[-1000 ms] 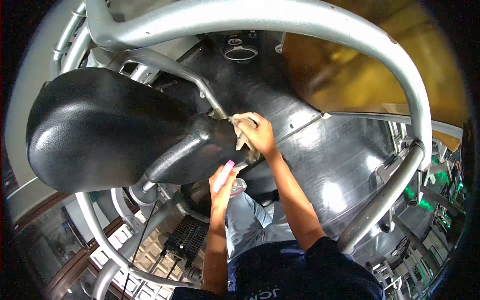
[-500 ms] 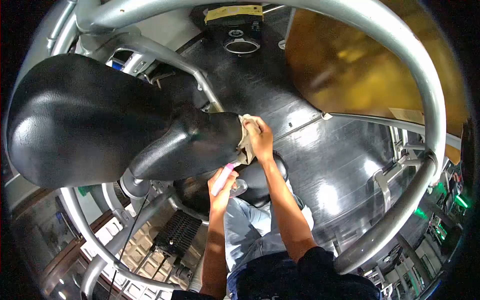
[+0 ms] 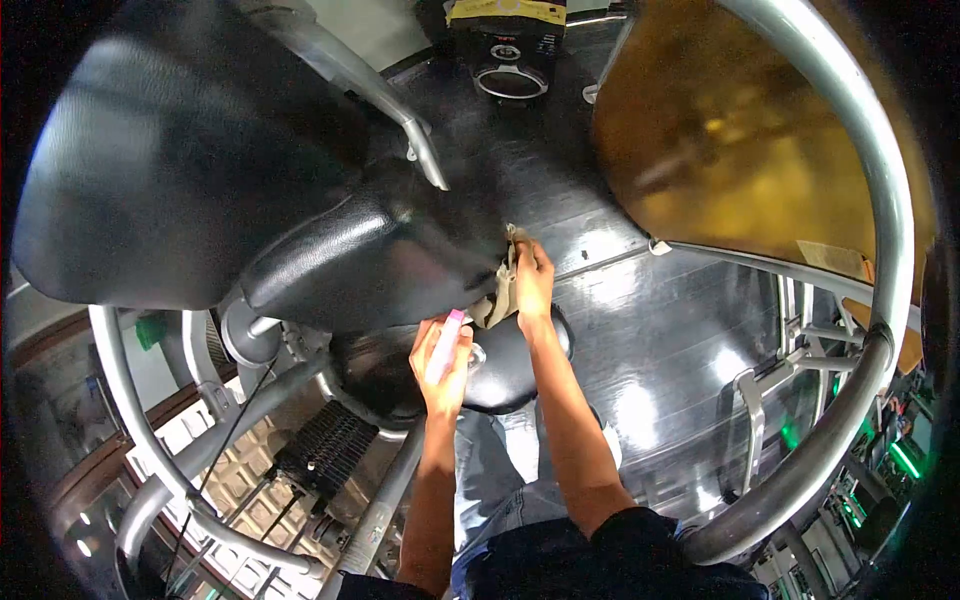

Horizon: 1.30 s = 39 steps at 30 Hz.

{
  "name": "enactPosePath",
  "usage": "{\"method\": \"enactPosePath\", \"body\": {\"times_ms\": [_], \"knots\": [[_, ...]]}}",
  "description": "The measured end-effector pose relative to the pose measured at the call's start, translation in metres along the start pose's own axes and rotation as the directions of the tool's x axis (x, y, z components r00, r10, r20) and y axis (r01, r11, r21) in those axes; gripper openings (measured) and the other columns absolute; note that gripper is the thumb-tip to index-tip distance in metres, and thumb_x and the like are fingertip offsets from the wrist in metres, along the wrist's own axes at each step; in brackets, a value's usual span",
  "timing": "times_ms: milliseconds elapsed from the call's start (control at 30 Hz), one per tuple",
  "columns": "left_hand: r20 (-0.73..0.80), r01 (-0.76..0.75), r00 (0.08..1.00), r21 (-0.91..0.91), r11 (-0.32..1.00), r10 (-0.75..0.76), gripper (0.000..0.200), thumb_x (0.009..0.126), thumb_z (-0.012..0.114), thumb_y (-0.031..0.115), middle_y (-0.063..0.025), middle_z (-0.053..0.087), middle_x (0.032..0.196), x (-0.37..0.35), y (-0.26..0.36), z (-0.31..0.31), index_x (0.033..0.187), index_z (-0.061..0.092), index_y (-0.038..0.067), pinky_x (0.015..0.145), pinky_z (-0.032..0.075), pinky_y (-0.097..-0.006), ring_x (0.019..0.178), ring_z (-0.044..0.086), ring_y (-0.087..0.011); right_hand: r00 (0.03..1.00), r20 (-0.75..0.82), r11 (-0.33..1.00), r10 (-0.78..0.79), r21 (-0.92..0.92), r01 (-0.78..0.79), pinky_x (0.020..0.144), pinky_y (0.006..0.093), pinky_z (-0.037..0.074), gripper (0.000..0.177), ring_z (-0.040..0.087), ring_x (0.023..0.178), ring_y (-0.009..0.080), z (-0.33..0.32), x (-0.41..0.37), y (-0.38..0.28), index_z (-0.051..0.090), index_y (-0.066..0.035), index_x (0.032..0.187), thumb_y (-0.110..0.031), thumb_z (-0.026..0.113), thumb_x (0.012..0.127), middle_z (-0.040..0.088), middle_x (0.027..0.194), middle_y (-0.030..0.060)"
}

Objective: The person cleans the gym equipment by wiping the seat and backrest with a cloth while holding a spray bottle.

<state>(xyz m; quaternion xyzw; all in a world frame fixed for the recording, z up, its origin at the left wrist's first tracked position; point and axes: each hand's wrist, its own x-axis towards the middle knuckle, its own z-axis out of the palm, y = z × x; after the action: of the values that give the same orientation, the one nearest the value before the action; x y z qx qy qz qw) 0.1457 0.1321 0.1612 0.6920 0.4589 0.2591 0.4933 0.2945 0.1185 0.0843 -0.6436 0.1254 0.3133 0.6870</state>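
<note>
A large black padded cushion (image 3: 400, 260) of an exercise machine stretches from the left toward the centre. My right hand (image 3: 533, 275) has its fingers closed on a beige cloth (image 3: 505, 290), which is bunched at the cushion's right end. Below the cushion's lower edge, my left hand (image 3: 440, 375) wraps round a small bottle with a pink top and a pale body (image 3: 446, 345). Part of a clear round object (image 3: 478, 356) shows beside the left fingers. Beneath both hands lies a smaller black pad (image 3: 510, 370), partly hidden by the hands.
Thick grey metal tubes (image 3: 885, 230) curve along the right side and lower left. A brownish-yellow panel (image 3: 740, 150) stands at the upper right. A black object with a silver ring (image 3: 511, 83) is at the top. A weight stack (image 3: 325, 445) is at the lower left.
The view has shifted closer to the cushion, which looks larger. Both hands still hold the cloth and the bottle, and the right hand with the cloth appears slightly farther right.
</note>
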Motion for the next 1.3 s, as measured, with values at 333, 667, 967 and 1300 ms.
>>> {"method": "enactPosePath", "body": {"times_ms": [333,667,967,1300], "knots": [[-0.055,-0.389,0.912,0.202,0.899,0.407,0.007,0.079,0.069,0.007,-0.0049,0.048,0.056,0.012,-0.024,0.007,0.085,0.067,0.004,0.047,0.036,-0.0346,0.051,0.045,-0.0203,0.998,-0.002,0.997,0.07,0.033,-0.07,0.06,0.0295,0.052,0.023,0.063,0.064,0.0158,-0.089,-0.004,0.025,0.065,-0.005,0.105,-0.023,0.061,0.092,0.066,0.084,0.005],[-0.051,-0.418,0.908,-0.016,0.908,0.417,0.011,0.075,0.07,0.004,-0.0055,0.054,0.059,0.01,-0.046,-0.016,0.084,0.066,-0.002,0.047,0.037,-0.0321,0.053,0.048,-0.0178,0.918,0.002,0.902,-0.395,-0.19,0.389,0.087,0.0283,0.044,0.025,0.056,0.096,0.0138,-0.062,-0.056,-0.002,0.063,-0.002,0.106,-0.017,0.068,0.087,0.063,0.103,0.0054],[0.124,-0.085,0.983,-0.33,0.94,0.132,0.025,0.094,0.053,0.014,-0.0153,0.058,0.081,-0.027,-0.05,-0.067,0.088,0.059,-0.009,0.056,0.057,-0.0324,0.048,0.056,-0.016,0.597,-0.037,0.563,-0.802,-0.384,0.732,0.084,0.0354,0.044,0.021,0.057,0.091,0.0243,0.02,-0.058,0.062,0.053,-0.002,0.102,-0.015,0.063,0.089,0.057,0.097,0.0128],[0.108,0.078,0.993,-0.411,0.908,-0.036,0.029,0.095,0.053,0.021,-0.0162,0.057,0.085,-0.045,-0.068,-0.094,0.085,0.058,-0.007,0.058,0.057,-0.0368,0.049,0.054,-0.0159,0.654,-0.121,0.661,-0.747,-0.246,0.709,0.083,0.0316,0.045,0.019,0.057,0.087,0.0183,0.031,-0.063,0.024,0.056,-0.002,0.104,-0.009,0.061,0.087,0.059,0.095,0.0088]]}}
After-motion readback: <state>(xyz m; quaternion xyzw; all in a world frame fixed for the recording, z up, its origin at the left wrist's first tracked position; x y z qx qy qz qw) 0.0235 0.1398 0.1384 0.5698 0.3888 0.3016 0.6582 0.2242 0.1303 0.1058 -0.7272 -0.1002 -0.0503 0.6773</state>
